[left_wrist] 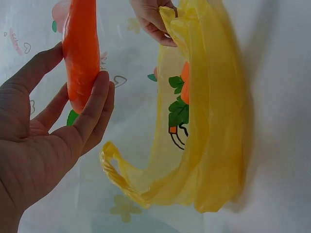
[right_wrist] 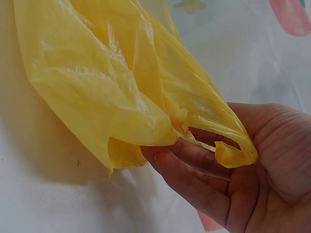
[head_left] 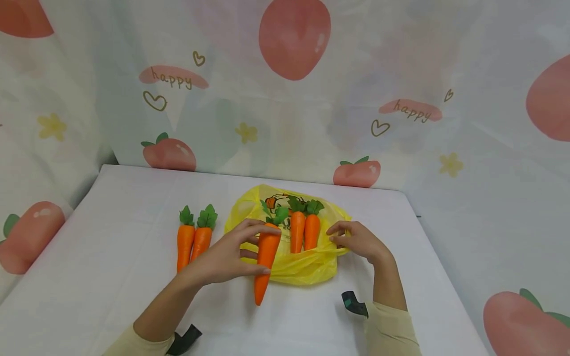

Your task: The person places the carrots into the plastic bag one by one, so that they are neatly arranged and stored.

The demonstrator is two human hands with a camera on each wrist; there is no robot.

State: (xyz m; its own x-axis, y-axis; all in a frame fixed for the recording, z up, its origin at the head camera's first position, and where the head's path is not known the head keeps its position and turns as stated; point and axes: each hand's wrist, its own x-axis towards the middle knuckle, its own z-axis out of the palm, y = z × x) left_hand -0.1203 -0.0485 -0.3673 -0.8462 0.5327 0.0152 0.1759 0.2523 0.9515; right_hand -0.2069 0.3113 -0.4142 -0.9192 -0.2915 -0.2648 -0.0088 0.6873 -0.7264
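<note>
Left hand [head_left: 233, 253] pinches an orange carrot [head_left: 266, 249] between thumb and fingers, green leaves up and tip toward the person, in front of the left part of the yellow bag [head_left: 307, 272]; right hand [head_left: 359, 241] grips that bag's rim at its right side, fingers curled into the plastic. Inside the bag's spread mouth, two more carrots [head_left: 297, 232] side by side; left of the bag, another pair [head_left: 185, 244] on the white table [head_left: 414, 287], partly behind the left forearm [head_left: 171, 301]. Beyond the bag, a fruit-printed backdrop [head_left: 307, 123] marked "happy".
</note>
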